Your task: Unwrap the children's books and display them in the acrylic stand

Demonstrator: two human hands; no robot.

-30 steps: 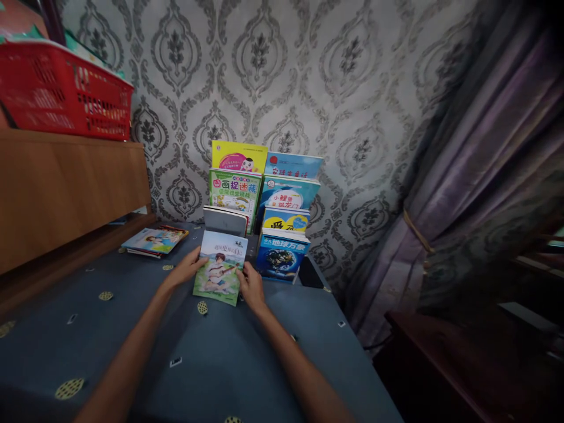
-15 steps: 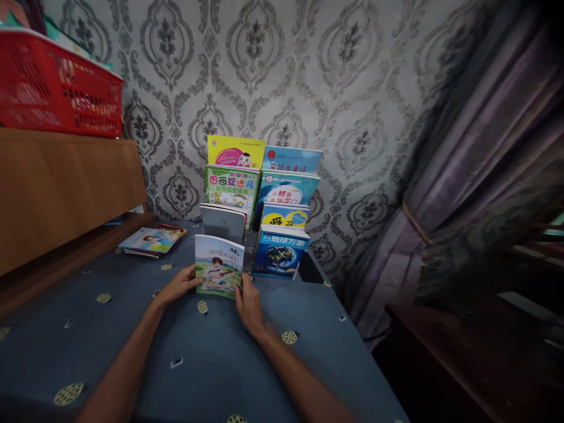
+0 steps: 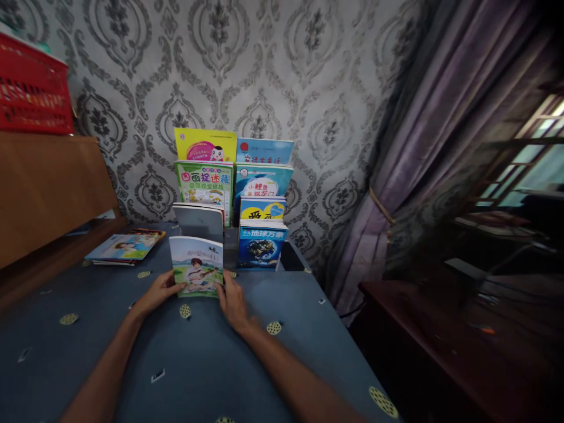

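Note:
My left hand [image 3: 162, 291] and my right hand [image 3: 232, 298] grip the lower sides of a paperback book [image 3: 198, 269], its cover showing a guitar player on grass. The book stands nearly upright in front of a grey-covered book [image 3: 199, 222] in the left row. Behind that rise a green picture book [image 3: 205, 183] and a yellow book [image 3: 205, 144]. In the right row are a dark blue book with a globe [image 3: 261, 249], a yellow-and-blue book [image 3: 262, 210], a teal book [image 3: 264, 180] and a light blue book [image 3: 265, 150]. Whether the held book's base touches anything is hidden.
A small stack of books [image 3: 125, 247] lies flat at the left on the blue patterned cloth [image 3: 211, 364]. A black flat object [image 3: 292, 257] lies right of the rows. Further out are a wooden cabinet [image 3: 48, 194], a red basket [image 3: 35, 88], a curtain [image 3: 423, 153] and a dark red surface [image 3: 396, 305].
The view has turned to the right, so everything appears further left. Both hands still hold the paperback in front of the left row, in nearly the same place.

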